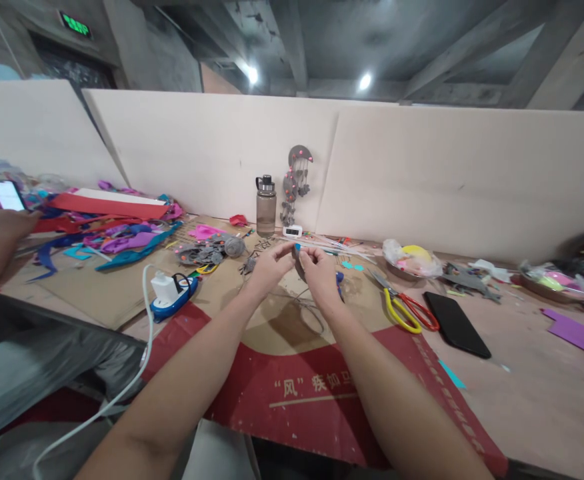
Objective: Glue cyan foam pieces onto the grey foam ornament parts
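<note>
Above the middle of a red and tan paper sheet [302,387], my left hand [272,267] and my right hand [321,272] meet with their fingertips closed on a small dark grey piece [299,263]. A bit of blue shows at its top edge, between the fingertips. Thin grey cord [312,317] loops on the paper below my right hand. Grey pieces with pink dots [199,252] and a ball of grey yarn [235,246] lie to the left of my hands.
Yellow- and red-handled scissors [402,310] and a black phone [457,325] lie right. Behind stand a bottle [266,210] and a grey hanging ornament [291,185]. A blue power strip [175,300] with a white cable is left. Another person's hand [5,223] is at far left.
</note>
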Demonstrator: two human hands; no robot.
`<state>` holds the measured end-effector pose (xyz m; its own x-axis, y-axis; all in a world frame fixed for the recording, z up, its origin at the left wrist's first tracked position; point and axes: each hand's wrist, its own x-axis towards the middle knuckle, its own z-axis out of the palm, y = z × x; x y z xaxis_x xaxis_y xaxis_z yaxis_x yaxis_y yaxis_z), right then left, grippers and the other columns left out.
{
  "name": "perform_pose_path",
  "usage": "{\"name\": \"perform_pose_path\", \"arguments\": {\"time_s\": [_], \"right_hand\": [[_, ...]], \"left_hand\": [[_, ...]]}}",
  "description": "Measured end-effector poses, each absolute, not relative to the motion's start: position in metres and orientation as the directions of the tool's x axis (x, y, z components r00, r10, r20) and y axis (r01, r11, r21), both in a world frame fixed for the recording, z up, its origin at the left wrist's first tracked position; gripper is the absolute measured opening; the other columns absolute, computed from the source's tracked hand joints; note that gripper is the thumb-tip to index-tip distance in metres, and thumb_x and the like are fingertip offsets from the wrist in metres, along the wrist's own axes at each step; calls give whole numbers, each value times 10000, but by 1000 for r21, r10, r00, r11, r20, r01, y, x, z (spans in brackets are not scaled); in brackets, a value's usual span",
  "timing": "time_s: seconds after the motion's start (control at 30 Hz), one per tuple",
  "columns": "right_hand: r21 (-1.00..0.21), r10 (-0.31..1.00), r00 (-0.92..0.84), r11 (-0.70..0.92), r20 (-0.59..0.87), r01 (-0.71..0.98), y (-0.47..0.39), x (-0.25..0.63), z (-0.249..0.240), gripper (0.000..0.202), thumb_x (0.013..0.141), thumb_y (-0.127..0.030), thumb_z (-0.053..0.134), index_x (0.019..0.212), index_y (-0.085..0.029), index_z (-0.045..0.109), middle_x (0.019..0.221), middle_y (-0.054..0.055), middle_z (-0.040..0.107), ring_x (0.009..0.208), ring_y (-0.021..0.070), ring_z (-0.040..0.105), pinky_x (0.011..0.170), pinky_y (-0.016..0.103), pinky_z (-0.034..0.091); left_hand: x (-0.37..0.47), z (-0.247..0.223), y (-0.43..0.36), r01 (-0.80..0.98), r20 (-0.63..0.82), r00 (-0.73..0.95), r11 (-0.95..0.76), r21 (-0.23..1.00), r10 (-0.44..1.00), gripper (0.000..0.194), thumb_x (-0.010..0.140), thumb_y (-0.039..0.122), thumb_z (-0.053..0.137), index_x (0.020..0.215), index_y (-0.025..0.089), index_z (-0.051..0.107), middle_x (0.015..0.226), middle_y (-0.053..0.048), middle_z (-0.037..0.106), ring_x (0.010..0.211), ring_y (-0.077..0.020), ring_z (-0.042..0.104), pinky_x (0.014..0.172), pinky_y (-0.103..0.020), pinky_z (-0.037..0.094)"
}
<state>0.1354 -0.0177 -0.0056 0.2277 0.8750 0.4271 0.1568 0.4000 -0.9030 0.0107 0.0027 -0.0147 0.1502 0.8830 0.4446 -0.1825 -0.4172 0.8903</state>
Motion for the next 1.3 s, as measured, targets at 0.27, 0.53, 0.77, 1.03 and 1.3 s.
{"name": "perform_pose_path", "arguments": {"time_s": [0.27,0.53,0.77,1.03,1.3], "right_hand": [[-904,890,170,403,423,142,-16,129,-12,227,741,-399,575,782,-181,623,633,-24,529,584,131,440,568,271,394],[-873,860,176,445,479,199,-17,128,-12,143,761,-341,590,771,-199,579,660,-28,533,598,130,451,592,273,391],[-872,852,202,446,482,202,-19,130,-13,152,768,-339,591,818,-210,529,676,-40,512,615,132,473,615,272,399],[-865,844,216,444,491,233,-21,132,-12,174,772,-327,584,867,-216,490,703,-42,491,640,135,471,629,270,406],[-762,784,138,521,605,383,-25,137,-7,153,796,-249,551,940,-212,514,692,-47,450,635,139,445,637,273,373]], "left_hand": [[22,-11,-10,-176,352,79,-335,926,933,403,723,248,689,1115,161,650,1043,-103,726,893,-213,693,664,-290,575],[20,-13,-8,-179,290,-22,-289,940,957,249,702,328,718,853,154,623,778,-36,688,618,-137,636,515,-241,542],[19,-10,-12,-313,226,25,-207,927,974,245,670,309,742,807,150,617,762,-15,652,645,-139,638,550,-279,577],[19,-5,-11,-447,170,87,-114,887,982,238,661,239,778,804,129,622,779,-39,692,682,-137,675,738,-326,590],[14,-7,-9,-416,175,97,-120,901,980,272,663,281,777,859,134,659,855,-60,719,756,-181,685,735,-390,601]]}}
